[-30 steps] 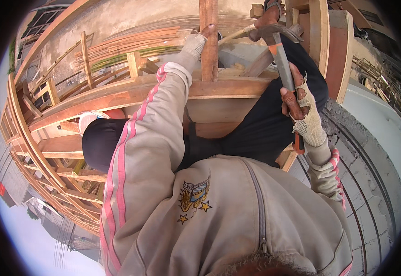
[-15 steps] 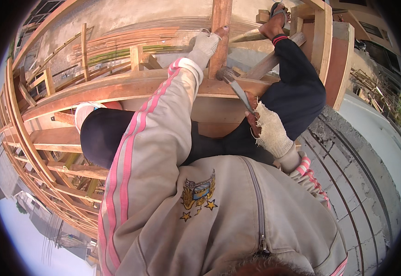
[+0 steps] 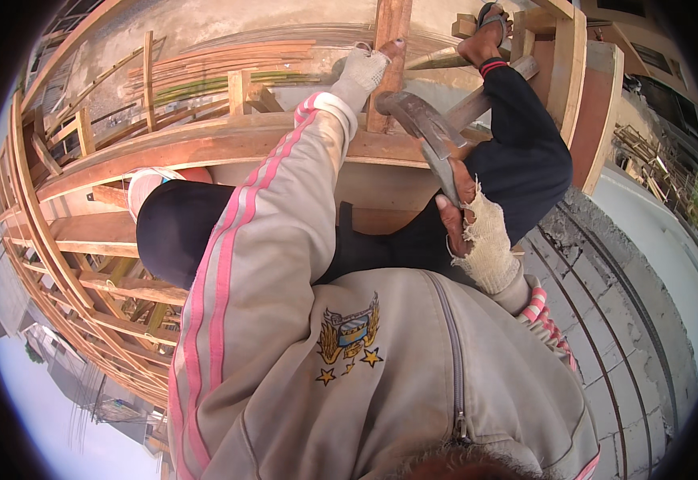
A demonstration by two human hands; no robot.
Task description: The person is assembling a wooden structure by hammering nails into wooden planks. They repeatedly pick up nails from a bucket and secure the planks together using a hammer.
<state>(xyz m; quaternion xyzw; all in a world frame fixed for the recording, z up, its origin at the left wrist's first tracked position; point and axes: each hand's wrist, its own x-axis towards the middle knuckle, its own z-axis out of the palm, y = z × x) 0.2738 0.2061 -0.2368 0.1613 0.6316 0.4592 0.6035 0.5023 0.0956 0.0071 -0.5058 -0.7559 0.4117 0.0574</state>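
Observation:
My right hand (image 3: 477, 228), in a worn knit glove with bare fingers, is closed round the handle of a claw hammer (image 3: 422, 122). The hammer's metal head is raised off the horizontal wooden beam (image 3: 269, 150), in front of the foot of an upright wooden post (image 3: 389, 88). At arm's length, my left hand (image 3: 362, 70), also gloved, grips that post above the beam, its bare thumb lying across the wood. The far side of the post hides its other fingers.
My sandalled foot (image 3: 489, 32) rests at the far right by a wooden frame (image 3: 566, 72). A grey block wall with dark bars (image 3: 605, 320) runs along my right. Timber framing (image 3: 125, 300) spreads to the left, and long wood strips (image 3: 229, 64) lie lower down beyond the beam.
My right hand has lifted the hammer up off the beam and turned it, so its head now looks larger and clear of the wood. My left hand stays on the post.

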